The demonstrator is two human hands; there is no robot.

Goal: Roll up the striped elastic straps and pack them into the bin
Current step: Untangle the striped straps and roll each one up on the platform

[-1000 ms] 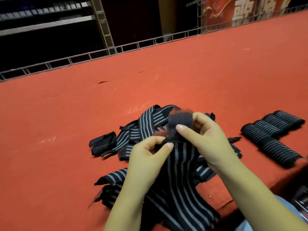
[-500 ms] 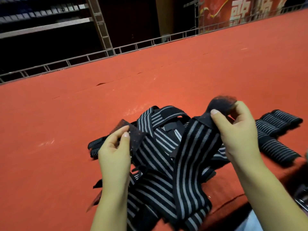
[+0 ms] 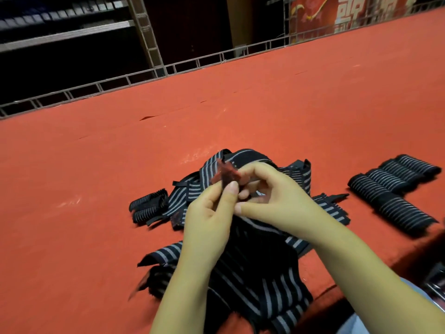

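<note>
A black strap with grey stripes [image 3: 260,280] hangs from both my hands over the near edge of the red table [image 3: 96,189]. My left hand [image 3: 209,220] pinches its fuzzy, lint-covered end tab [image 3: 225,173] between thumb and forefinger. My right hand [image 3: 277,198] meets it from the right, fingers curled round the same end. Behind them lies a loose pile of unrolled striped straps [image 3: 240,165]. Several rolled straps [image 3: 395,189] lie in a row at the right. A small roll [image 3: 149,206] sits left of the pile. No bin shows.
A metal rail [image 3: 168,68] runs along the table's far edge, with dark shelving [image 3: 67,32] behind it and a red banner [image 3: 349,10] at the top right. Open red surface stretches to the left and behind the pile.
My hands, spread apart half a second ago with the strap stretched between them, have come back together at the strap's end tab. The strap now hangs slack below them.
</note>
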